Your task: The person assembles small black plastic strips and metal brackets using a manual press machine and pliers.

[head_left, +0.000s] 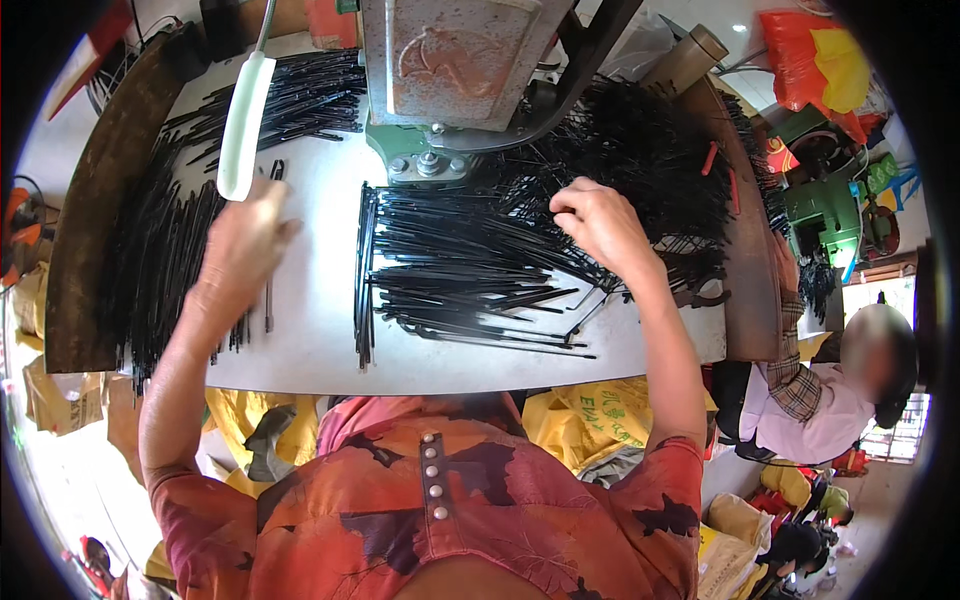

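My left hand [250,235], blurred, is over the left part of the white tabletop [310,340], just below a pale curved handle [245,130]. A thin black rod [268,305] shows below it; whether the fingers hold it is unclear. My right hand [605,225] has its fingers curled in above the tangled black heap [650,150]; anything between the fingertips is hidden. Between my hands lies a layer of thin black rods [460,260], mostly sideways, with several upright ones [365,280] along its left edge.
A machine with a grey panel [455,60] and green bolted base [428,165] stands at the back middle. More black rods [170,250] are piled at the left rim. Dark-handled pliers [705,297] lie at the right. Another person [800,410] sits beyond the table's right side.
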The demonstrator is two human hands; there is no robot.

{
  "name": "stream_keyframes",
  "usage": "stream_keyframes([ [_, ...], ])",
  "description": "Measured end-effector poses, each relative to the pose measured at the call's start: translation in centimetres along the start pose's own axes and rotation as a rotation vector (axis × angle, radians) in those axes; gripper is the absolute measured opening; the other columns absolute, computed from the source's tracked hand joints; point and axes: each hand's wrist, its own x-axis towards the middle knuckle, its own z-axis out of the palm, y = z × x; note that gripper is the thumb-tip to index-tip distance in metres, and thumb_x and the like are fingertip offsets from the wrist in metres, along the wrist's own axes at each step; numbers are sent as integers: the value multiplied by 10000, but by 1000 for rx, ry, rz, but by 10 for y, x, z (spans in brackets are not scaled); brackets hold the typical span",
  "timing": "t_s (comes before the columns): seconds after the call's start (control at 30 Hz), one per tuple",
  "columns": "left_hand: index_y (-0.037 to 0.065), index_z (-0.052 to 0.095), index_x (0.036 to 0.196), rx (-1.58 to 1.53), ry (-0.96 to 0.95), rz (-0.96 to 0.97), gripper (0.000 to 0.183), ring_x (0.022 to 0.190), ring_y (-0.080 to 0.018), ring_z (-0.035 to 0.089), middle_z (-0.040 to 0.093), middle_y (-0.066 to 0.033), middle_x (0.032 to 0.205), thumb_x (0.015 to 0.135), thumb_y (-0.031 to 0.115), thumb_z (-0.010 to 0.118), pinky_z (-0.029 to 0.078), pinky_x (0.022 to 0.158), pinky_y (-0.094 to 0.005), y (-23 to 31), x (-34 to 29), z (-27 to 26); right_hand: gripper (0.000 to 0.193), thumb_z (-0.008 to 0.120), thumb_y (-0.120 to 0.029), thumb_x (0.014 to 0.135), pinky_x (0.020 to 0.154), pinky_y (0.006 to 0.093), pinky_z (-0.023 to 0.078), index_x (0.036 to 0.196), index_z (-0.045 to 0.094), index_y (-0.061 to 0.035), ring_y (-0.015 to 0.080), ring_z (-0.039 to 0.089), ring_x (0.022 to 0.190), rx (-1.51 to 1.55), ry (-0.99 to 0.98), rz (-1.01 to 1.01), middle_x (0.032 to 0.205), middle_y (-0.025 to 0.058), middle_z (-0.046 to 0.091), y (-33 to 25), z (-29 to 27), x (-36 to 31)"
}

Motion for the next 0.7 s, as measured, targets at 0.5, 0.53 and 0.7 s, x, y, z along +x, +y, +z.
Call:
stream_keyframes([
  [0.5, 2, 492, 781, -202, -253, 488, 116, 782, -253, 469, 464, -116, 795, 666, -5, 502, 399, 708, -324, 99, 17, 51, 76, 552, -103, 746, 656, 387, 435, 788, 559, -40, 309, 539, 751, -58, 64, -12, 818, 110, 526, -27, 14, 17],
  [0.53, 2, 488, 786, -171, -217, 515, 130, 772, -253, 467, 462, -116, 789, 657, -16, 493, 398, 703, -322, 98, 16, 50, 76, 556, -101, 744, 653, 386, 438, 791, 560, -41, 305, 543, 749, -107, 50, -5, 817, 107, 528, -29, 18, 20],
  [0.7, -7, 467, 768, -296, -94, 461, 154, 742, -265, 485, 471, -125, 763, 618, -13, 502, 409, 650, -336, 90, 12, 41, 90, 564, -116, 742, 636, 386, 443, 790, 562, -40, 303, 549, 718, -159, 74, -29, 808, 102, 536, -24, 29, 26],
])
